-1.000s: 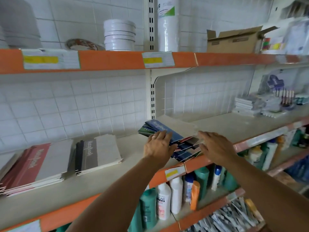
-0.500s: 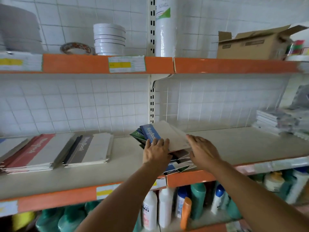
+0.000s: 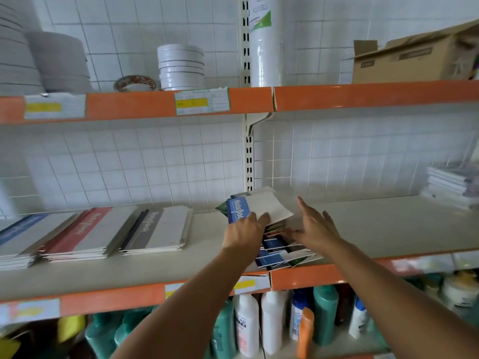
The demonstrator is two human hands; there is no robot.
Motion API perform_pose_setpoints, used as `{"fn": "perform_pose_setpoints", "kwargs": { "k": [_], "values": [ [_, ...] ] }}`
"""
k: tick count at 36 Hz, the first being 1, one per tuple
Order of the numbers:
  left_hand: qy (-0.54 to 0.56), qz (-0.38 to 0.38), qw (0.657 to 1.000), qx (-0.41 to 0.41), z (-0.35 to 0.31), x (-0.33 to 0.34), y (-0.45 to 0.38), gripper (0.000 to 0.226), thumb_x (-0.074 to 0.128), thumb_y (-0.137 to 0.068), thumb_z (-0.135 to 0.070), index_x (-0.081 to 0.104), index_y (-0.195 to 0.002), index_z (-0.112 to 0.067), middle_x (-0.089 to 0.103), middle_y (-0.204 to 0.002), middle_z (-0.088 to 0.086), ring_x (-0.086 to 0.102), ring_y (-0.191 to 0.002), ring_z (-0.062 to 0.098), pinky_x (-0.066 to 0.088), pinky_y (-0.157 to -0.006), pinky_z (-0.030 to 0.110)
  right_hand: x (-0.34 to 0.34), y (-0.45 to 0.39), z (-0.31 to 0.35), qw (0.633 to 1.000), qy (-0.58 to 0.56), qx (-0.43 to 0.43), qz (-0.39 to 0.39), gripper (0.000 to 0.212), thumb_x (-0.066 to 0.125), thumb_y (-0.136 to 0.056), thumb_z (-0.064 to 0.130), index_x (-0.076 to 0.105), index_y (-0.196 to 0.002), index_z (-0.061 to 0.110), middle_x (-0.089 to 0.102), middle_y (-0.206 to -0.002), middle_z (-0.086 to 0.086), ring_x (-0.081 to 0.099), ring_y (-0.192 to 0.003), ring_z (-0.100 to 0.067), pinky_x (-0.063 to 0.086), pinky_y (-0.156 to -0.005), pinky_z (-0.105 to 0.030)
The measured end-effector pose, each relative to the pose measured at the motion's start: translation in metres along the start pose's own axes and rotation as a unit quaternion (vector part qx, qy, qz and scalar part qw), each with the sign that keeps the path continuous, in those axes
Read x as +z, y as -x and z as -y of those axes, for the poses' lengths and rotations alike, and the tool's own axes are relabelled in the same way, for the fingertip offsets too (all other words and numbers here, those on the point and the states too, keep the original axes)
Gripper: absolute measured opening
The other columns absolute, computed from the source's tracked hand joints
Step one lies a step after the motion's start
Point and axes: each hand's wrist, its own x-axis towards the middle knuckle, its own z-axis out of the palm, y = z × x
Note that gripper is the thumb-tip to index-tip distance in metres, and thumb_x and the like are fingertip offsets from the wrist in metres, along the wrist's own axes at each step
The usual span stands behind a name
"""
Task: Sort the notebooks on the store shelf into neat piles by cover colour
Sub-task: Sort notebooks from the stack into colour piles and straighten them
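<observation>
Head view: left hand point(image 3: 245, 233) now pinches the blue notebook point(image 3: 239, 210) and lifts it off the jumbled pile point(image 3: 281, 251) at mid-shelf, right hand point(image 3: 315, 229) released, fingers spread; next, the blue pile point(image 3: 15, 238)

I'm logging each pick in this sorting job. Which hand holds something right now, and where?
The left hand holds the blue notebook, its grip at the near edge. The right hand is open, holding nothing.
</observation>
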Motion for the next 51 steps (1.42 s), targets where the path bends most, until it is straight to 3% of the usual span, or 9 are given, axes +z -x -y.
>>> {"fn": "perform_pose_setpoints", "kwargs": {
  "k": [7,11,20,27,31,35,37,42,51],
  "values": [
    [0.048,-0.026,0.998,-0.022,0.017,0.001,0.003,0.042,0.044,-0.096,-0.007,0.038,-0.135,-0.023,0.049,-0.123,0.006,0.056,-0.108,0.027,0.05,-0.079,0.038,-0.002,0.003,0.011,0.989,0.122,-0.063,0.051,0.08,0.048,-0.095,0.05,-0.001,-0.153,0.023,0.026,-0.157,-0.001,0.019,-0.145,-0.019,0.004,-0.119,-0.047],
    [0.064,-0.044,0.997,-0.025,0.022,-0.001,0.008,0.042,0.042,-0.096,-0.005,0.04,-0.135,-0.02,0.05,-0.132,0.004,0.051,-0.119,0.025,0.049,-0.086,0.038,-0.002,0.004,0.015,0.985,0.157,-0.075,0.007,0.075,0.051,-0.093,0.048,0.011,-0.152,0.023,0.043,-0.146,0.001,0.035,-0.137,-0.02,0.011,-0.117,-0.045],
    [0.053,-0.031,0.998,-0.033,0.028,-0.007,0.028,0.053,0.039,-0.096,-0.002,0.029,-0.145,-0.02,0.04,-0.146,0.003,0.044,-0.129,0.025,0.049,-0.093,0.039,0.006,0.013,0.02,0.97,0.201,-0.132,-0.043,0.045,0.052,-0.092,0.026,0.047,-0.137,0.022,0.047,-0.128,-0.001,0.04,-0.123,-0.021,0.024,-0.111,-0.035],
    [0.059,-0.024,0.997,-0.04,0.037,-0.013,0.049,0.06,0.034,-0.097,-0.001,0.022,-0.151,-0.024,0.027,-0.156,-0.001,0.035,-0.138,0.023,0.042,-0.101,0.039,0.005,0.027,0.014,0.977,0.163,-0.139,-0.017,0.057,0.049,-0.09,0.002,0.031,-0.143,0.014,0.045,-0.142,-0.004,0.048,-0.124,-0.016,0.04,-0.099,-0.023],
    [0.072,-0.039,0.996,-0.043,0.046,-0.012,0.06,0.06,0.032,-0.097,0.002,0.024,-0.151,-0.023,0.021,-0.158,0.0,0.025,-0.143,0.023,0.035,-0.108,0.038,-0.001,0.032,0.009,0.956,0.239,-0.171,0.003,0.072,0.039,-0.091,-0.002,0.012,-0.152,0.024,0.023,-0.157,0.0,0.032,-0.138,-0.016,0.034,-0.109,-0.027],
    [0.075,-0.094,0.992,-0.037,0.053,-0.009,0.071,0.055,0.027,-0.091,-0.001,0.045,-0.141,-0.014,0.041,-0.147,0.01,0.044,-0.133,0.03,0.045,-0.099,0.042,-0.007,0.039,0.012,0.951,0.249,-0.183,-0.005,0.081,0.036,-0.092,-0.003,-0.007,-0.152,0.03,0.02,-0.158,-0.001,0.031,-0.138,-0.016,0.032,-0.11,-0.027],
    [0.096,-0.123,0.987,-0.048,0.059,-0.008,0.077,0.062,0.019,-0.082,-0.005,0.058,-0.13,-0.009,0.055,-0.135,0.015,0.056,-0.12,0.035,0.052,-0.088,0.045,-0.008,0.04,0.014,0.952,0.248,-0.178,-0.012,0.081,0.037,-0.092,-0.003,-0.006,-0.153,0.029,0.021,-0.158,-0.001,0.032,-0.138,-0.016,0.033,-0.11,-0.028],
    [0.058,-0.057,0.993,-0.086,0.07,-0.014,0.095,0.059,0.027,-0.096,-0.001,0.026,-0.15,-0.025,0.021,-0.158,-0.003,0.022,-0.144,0.016,0.026,-0.111,0.029,-0.012,0.046,0.022,0.956,0.247,-0.155,-0.018,0.074,0.041,-0.094,-0.001,0.006,-0.153,0.026,0.025,-0.157,0.0,0.035,-0.138,-0.015,0.038,-0.108,-0.028],
    [0.056,-0.065,0.989,-0.121,0.098,-0.011,0.111,0.058,0.03,-0.098,-0.004,0.025,-0.15,-0.028,0.021,-0.158,-0.004,0.023,-0.144,0.013,0.027,-0.11,0.026,-0.011,0.035,0.034,0.968,0.207,-0.121,0.068,0.062,0.041,-0.099,0.021,0.012,-0.153,0.027,0.019,-0.159,0.003,0.026,-0.142,-0.017,0.035,-0.109,-0.034]
  ]
}}
